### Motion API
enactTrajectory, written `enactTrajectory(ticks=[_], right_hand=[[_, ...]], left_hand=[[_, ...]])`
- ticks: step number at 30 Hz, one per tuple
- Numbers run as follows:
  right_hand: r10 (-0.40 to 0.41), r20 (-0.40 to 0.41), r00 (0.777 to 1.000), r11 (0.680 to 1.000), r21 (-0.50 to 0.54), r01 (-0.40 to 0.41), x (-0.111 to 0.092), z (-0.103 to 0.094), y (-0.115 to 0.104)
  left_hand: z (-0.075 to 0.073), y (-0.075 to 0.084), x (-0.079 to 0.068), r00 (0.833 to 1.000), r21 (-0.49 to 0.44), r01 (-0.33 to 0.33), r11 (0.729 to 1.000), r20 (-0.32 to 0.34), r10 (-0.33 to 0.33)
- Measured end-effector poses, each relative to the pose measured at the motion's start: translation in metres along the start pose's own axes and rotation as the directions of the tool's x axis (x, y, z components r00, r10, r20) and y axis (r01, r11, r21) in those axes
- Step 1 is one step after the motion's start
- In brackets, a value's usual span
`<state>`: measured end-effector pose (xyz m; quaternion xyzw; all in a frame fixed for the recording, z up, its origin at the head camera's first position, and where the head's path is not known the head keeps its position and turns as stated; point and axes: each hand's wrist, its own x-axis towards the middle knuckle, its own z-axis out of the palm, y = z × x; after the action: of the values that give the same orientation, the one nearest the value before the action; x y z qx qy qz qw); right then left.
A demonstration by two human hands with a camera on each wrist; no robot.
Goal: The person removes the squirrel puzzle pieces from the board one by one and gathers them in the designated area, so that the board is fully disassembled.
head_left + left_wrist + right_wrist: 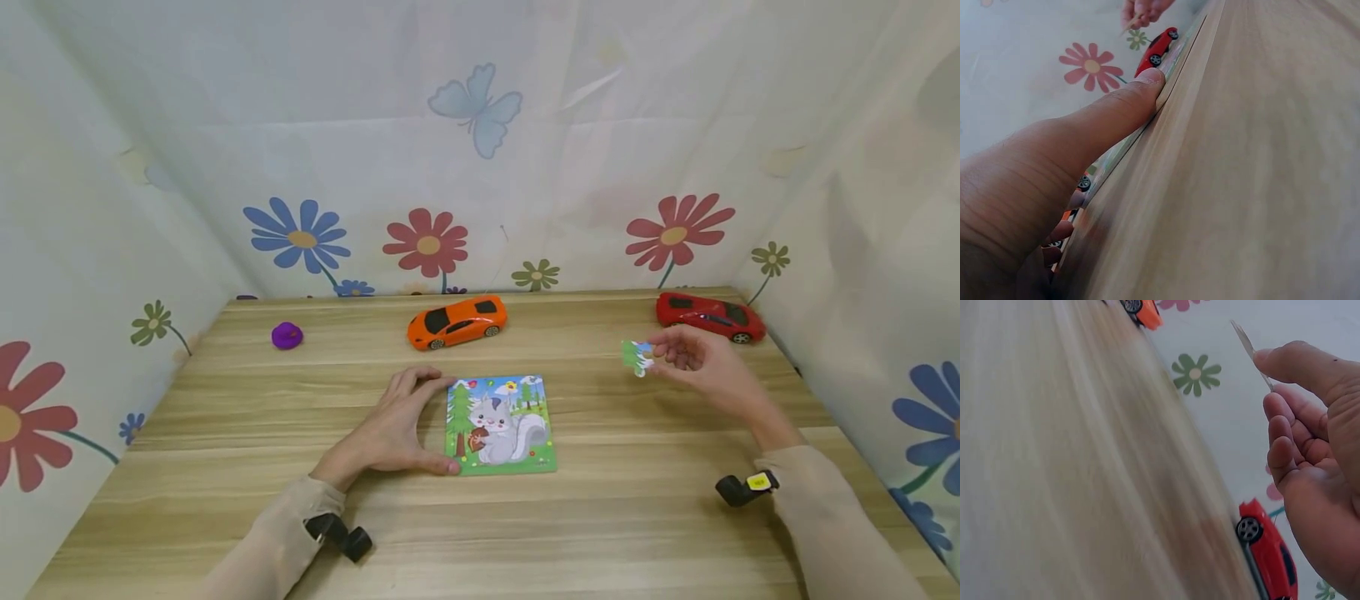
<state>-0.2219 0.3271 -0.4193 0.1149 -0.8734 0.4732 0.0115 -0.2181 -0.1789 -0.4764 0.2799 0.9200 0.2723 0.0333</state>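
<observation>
A square picture board (504, 427) with a grey squirrel, an acorn and trees lies flat on the table. My left hand (396, 425) spans its left side, holding it with the thumb on the near left corner and a finger at the far left corner. In the left wrist view the thumb (1116, 109) rests along the board's edge. Off to the right, my right hand (708, 367) is raised and pinches a small jigsaw piece (636, 357) printed with green tree, white and blue. The right wrist view shows this piece (1247, 347) edge-on between thumb and index finger, the other fingers curled.
An orange toy car (457, 322) stands behind the board. Beyond my right hand is a red toy car (708, 317), partly overlapped by the hand. A small purple object (287, 336) sits at the back left. Flower-printed curtains (555, 192) enclose the wooden table (525, 533).
</observation>
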Motion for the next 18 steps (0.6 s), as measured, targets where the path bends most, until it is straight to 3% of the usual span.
enactTrajectory(ticks=[9,18], right_hand=[[0.025,0.083,0.996,0.999,0.02,-0.027,-0.007,-0.006,0.03],[0.04,0.099,0.994,0.999,-0.032,-0.037,-0.008,-0.01,0.05]], left_hand=[[-0.001,0.0,-0.002,1.0,-0.004,0.005,1.0,0.0,-0.005],[-0.001,0.001,-0.001,1.0,-0.007,-0.003,1.0,-0.003,0.003]])
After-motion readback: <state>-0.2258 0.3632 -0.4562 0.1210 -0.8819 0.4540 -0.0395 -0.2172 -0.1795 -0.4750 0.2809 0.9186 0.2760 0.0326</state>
